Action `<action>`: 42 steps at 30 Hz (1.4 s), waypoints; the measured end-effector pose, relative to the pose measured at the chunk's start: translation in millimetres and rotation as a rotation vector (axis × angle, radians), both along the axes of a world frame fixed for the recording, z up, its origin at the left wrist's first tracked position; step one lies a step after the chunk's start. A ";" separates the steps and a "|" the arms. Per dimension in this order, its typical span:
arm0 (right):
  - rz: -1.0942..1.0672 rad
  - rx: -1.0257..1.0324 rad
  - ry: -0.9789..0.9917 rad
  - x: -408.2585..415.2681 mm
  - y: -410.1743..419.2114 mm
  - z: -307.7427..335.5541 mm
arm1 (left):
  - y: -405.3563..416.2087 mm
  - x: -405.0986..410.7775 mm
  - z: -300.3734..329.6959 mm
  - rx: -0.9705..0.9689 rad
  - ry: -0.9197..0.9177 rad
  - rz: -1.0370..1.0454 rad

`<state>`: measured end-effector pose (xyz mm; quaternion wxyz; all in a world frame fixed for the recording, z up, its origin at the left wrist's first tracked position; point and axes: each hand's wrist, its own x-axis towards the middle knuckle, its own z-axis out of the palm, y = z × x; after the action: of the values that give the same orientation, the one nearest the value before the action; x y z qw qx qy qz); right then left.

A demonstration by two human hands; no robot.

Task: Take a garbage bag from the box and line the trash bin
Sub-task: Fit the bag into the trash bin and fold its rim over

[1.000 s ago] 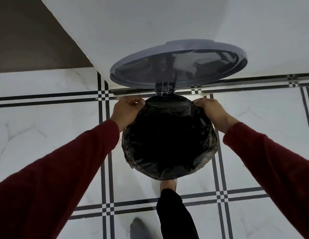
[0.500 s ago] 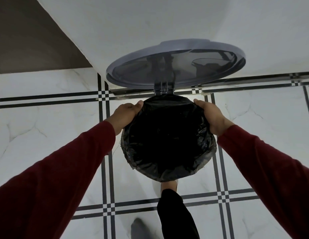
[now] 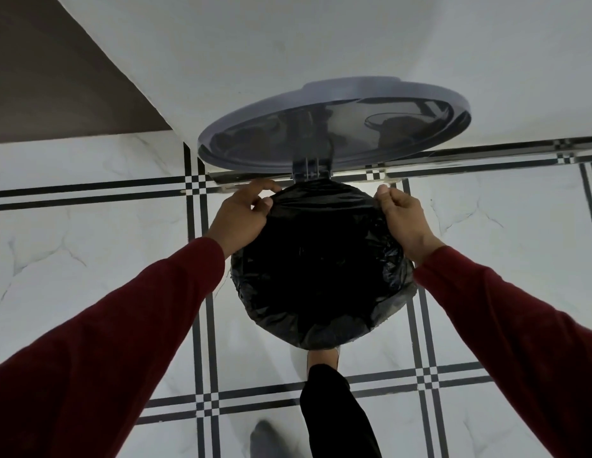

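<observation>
Only the head view here, looking straight down. The floor (image 3: pixel 90 259) is white marble-look tile with black double stripes, a white wall (image 3: pixel 288 44) runs along the top and a darker brown surface (image 3: pixel 40 77) fills the top left corner. The grey lid (image 3: pixel 334 123) of the trash bin (image 3: pixel 397 300) is flipped up against the wall, its hinge right above the far rim and squeezed between the two hands, so that back edge is the tight spot. A foot (image 3: pixel 322 357) at the end of a black trouser leg (image 3: pixel 337 421) sits at the bin's near edge, and another shoe (image 3: pixel 265 438) shows blurry at the bottom.

The garbage bag (image 3: pixel 321 276) is already in the bin, black plastic folded over the rim all the way round. Both arms in dark red sleeves (image 3: pixel 106 358) reach forward. The left hand (image 3: pixel 241 216) pinches the bag's edge at the far left of the rim with curled fingers, and the right hand (image 3: pixel 403 216) does the same at the far right, thumb up and fingers tucked onto the plastic
</observation>
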<state>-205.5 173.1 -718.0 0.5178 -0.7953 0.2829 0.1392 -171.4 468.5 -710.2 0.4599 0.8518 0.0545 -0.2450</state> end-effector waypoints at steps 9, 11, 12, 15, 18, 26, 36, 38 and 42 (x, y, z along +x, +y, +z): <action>0.295 -0.501 -0.245 21.3 14.8 26.8 | -11.1 14.7 4.1 0.139 -0.112 0.076; 0.333 -0.327 -0.204 27.7 29.3 23.3 | -13.0 17.9 2.9 0.228 -0.115 0.079; 0.327 -0.243 -0.142 31.5 35.0 19.7 | -14.0 18.9 2.9 0.216 -0.092 0.091; 0.199 0.035 -0.004 41.5 35.8 11.9 | -14.3 21.1 0.5 0.017 0.052 0.142; 0.181 0.168 0.067 47.3 29.9 17.7 | -10.9 24.3 -5.2 -0.104 0.187 0.194; 0.460 -0.225 0.205 59.9 37.7 17.7 | -17.9 32.2 2.4 -0.228 0.456 0.404; 0.548 -0.449 0.238 58.0 33.6 18.1 | -14.8 19.6 -2.6 0.227 0.100 0.088; 0.591 -0.542 0.297 56.7 37.1 21.5 | -16.4 17.2 -0.6 0.212 0.140 0.074; 0.703 -0.581 0.277 55.0 39.4 26.6 | -8.4 19.0 -3.7 0.186 0.247 0.047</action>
<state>-150.6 212.5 -691.4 0.1529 -0.9286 0.0900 0.3259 -152.4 460.1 -713.9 0.3743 0.8527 0.1529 -0.3309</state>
